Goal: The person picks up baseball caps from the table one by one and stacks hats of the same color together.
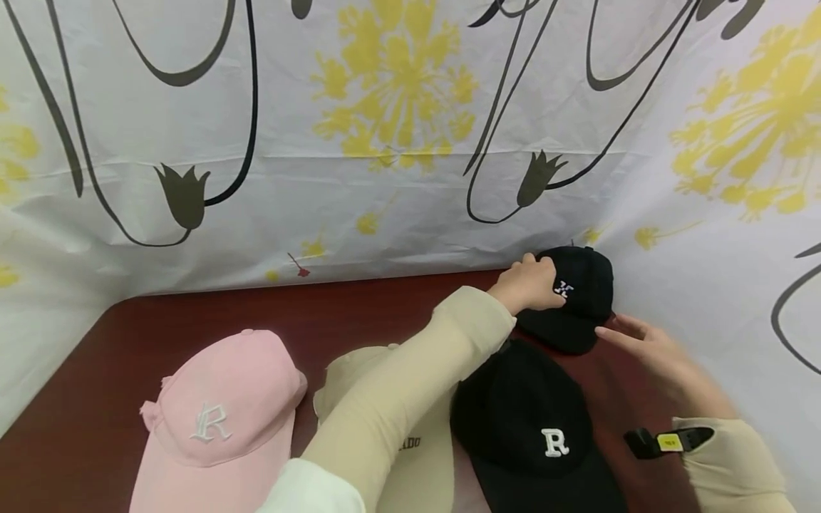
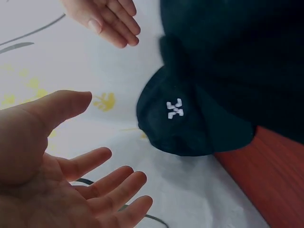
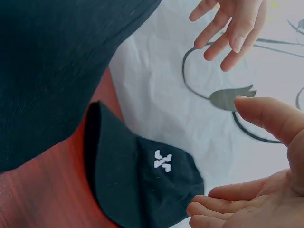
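A small black cap [image 1: 586, 281] with a white emblem sits at the back right of the table, against the cloth. My left hand [image 1: 527, 283] reaches across to it, fingers at its left side and thumb near the emblem. Beside the right end of the brim is my right hand [image 1: 661, 355], fingers extended. In the left wrist view the left hand [image 2: 76, 175] has spread fingers, with the small cap [image 2: 173, 109] beyond them. The right wrist view shows the right hand [image 3: 261, 194] with straight fingers, near the same cap [image 3: 161, 175].
A larger black cap [image 1: 526, 406] with a white R lies in front of the small one. A beige cap [image 1: 426, 470], partly hidden by the left sleeve, and a pink cap [image 1: 224, 392] lie leftward on the dark red table [image 1: 212, 310]. Patterned cloth [image 1: 398, 214] encloses the back and sides.
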`<state>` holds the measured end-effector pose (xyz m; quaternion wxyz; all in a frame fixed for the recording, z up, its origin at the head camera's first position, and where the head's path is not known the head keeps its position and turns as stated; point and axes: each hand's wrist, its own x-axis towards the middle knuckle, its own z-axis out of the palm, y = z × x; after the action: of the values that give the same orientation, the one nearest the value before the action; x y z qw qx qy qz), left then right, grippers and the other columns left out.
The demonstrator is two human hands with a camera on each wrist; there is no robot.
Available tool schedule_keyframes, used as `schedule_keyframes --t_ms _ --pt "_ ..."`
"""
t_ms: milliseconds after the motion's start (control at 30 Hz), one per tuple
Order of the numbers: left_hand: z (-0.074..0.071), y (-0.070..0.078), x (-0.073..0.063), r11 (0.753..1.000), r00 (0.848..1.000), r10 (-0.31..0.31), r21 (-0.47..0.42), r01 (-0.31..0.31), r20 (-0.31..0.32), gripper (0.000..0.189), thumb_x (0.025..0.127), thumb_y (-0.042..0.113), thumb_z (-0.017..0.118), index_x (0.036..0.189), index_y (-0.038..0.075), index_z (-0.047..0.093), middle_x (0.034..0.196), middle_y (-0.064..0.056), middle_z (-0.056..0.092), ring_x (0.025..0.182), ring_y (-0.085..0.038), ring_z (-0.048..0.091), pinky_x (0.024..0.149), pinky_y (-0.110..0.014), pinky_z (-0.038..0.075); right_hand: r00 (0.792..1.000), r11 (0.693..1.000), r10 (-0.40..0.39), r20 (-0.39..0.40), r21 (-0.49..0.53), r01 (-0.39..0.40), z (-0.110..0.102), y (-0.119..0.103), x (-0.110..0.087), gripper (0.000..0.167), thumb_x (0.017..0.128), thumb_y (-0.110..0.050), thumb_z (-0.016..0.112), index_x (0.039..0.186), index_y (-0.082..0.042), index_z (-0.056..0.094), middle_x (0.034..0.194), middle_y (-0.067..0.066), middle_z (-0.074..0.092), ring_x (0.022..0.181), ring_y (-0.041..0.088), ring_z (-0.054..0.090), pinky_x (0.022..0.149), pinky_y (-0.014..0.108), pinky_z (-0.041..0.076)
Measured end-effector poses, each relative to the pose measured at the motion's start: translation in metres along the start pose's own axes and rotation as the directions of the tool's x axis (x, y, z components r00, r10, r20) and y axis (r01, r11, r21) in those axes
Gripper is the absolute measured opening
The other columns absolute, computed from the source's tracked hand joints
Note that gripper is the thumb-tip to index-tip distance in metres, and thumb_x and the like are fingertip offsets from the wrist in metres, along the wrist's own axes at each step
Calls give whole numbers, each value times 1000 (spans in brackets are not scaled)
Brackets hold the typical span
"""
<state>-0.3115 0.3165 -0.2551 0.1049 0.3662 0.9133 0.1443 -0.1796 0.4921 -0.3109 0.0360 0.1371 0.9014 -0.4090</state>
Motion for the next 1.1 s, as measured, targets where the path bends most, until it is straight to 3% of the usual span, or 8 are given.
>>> schedule_keyframes --t_ms 600,667,733,767,867,933,1067,1100 --pt "54 -42 43 989 976 -74 -109 98 204 63 86 40 61 137 10 37 135 -7 41 119 -20 43 90 -32 39 971 967 234 43 98 -237 20 32 42 99 90 -50 48 137 14 -12 142 37 -8 130 51 1 100 60 14" --pt "85 -53 79 994 970 -66 -72 85 234 70 83 45 62 139 11 35 138 -4 40 120 -18 42 91 -31 39 966 958 256 45 125 -260 21 38 45 100 90 -49 49 137 14 -12 142 36 -10 130 49 -2 101 60 13" --pt "96 -57 91 997 957 -34 -62 54 288 73 85 45 59 142 10 30 143 -3 33 125 -16 37 95 -27 35 963 952 265 39 151 -268 22 42 46 100 90 -48 49 136 15 -12 142 35 -9 131 47 -1 102 59 12" --pt "105 -60 101 997 951 -24 -60 44 309 75 85 46 58 143 9 28 145 -2 29 127 -15 34 96 -25 33 963 950 268 29 160 -269 22 44 48 99 89 -47 50 137 16 -10 138 39 11 128 45 19 101 55 21" --pt "122 -67 119 997 941 0 -74 26 339 77 86 48 55 144 7 24 148 -3 22 131 -14 27 100 -22 27 964 945 266 23 193 -266 21 46 51 97 90 -45 50 137 17 -6 106 31 36 102 32 39 98 45 28" --pt "138 -73 140 994 942 8 -104 28 336 79 85 49 55 145 8 24 149 -1 21 132 -13 24 101 -23 26 967 943 256 10 217 -252 22 45 54 93 90 -43 50 137 18 -2 88 16 28 83 25 34 88 38 30" --pt "169 -82 183 984 947 37 -177 21 319 83 84 51 56 146 10 19 148 1 21 132 -12 23 101 -25 27 971 936 240 13 262 -235 20 44 58 90 92 -41 48 137 18 -2 113 31 28 100 29 33 99 41 23" --pt "163 -80 175 978 948 36 -205 31 316 85 83 52 58 146 11 19 148 2 21 132 -10 23 101 -24 26 972 934 235 21 272 -232 21 43 59 89 92 -41 48 138 17 -3 129 34 17 113 32 27 103 44 19"
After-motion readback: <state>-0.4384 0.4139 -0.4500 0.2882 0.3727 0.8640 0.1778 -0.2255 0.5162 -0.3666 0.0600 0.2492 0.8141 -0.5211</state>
